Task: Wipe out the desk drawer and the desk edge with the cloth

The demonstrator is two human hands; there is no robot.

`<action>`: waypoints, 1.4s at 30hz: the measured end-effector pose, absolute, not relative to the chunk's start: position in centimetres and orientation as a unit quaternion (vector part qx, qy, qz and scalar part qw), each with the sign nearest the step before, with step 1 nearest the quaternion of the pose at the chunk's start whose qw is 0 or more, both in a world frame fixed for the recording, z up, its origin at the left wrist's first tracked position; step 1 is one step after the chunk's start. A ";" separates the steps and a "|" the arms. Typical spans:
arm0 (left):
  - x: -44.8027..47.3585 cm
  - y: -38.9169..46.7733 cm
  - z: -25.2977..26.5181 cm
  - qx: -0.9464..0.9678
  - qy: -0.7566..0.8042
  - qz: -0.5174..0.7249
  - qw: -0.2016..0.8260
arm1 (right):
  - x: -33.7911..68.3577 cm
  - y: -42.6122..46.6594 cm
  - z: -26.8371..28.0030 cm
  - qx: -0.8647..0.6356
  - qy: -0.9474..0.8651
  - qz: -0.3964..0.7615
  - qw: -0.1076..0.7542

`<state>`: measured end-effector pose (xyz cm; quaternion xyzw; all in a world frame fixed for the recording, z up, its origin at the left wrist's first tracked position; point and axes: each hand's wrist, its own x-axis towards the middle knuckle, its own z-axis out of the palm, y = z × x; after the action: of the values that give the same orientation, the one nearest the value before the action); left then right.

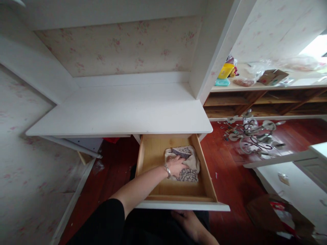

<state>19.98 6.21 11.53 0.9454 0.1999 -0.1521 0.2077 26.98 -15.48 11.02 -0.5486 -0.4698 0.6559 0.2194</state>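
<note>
Landmark: the open wooden drawer [204,170], pulled out from under the white desk top [122,112].
Folded cloth: a cream cloth with a dark grey pattern [187,166] lies on the drawer floor, toward its right wall and back half.
Left hand: the left hand [176,165] reaches into the drawer and lies on the cloth, palm down, fingers [184,157] loosely spread and flat on the fabric rather than curled round it; a silver bangle [168,170] sits on the wrist.
Right hand: the right hand [187,221] is below the drawer's white front, touching its underside edge; how far its fingers are closed cannot be told.
Around: a metal chandelier [252,134] lies on the red wooden floor [230,177] to the right of the drawer; beyond it, a shelf with a yellow container [226,70].
</note>
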 end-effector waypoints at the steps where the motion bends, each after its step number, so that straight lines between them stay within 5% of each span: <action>1: 19.6 5.1 11.6 0.948 0.186 -0.151 0.209 | 27.1 -15.4 10.9 -0.544 -0.470 0.659 0.219; 10: 16.8 0.5 13.8 0.968 0.183 -0.058 0.160 | 27.2 -15.3 10.2 -0.542 -0.482 0.650 0.227; 19: 15.9 1.5 11.2 0.951 0.157 -0.106 0.244 | 27.0 -15.3 10.6 -0.559 -0.475 0.644 0.219; 33: 17.1 3.9 9.4 0.976 0.195 -0.035 0.087 | 26.8 -15.4 11.3 -0.527 -0.463 0.668 0.248; 42: 18.2 5.1 10.3 0.899 0.339 0.010 0.276 | 26.9 -15.4 11.0 -0.535 -0.477 0.658 0.229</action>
<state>18.19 5.06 10.29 0.8993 0.3392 0.0104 0.2759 26.93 -15.36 10.97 -0.5350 -0.4773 0.6582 0.2295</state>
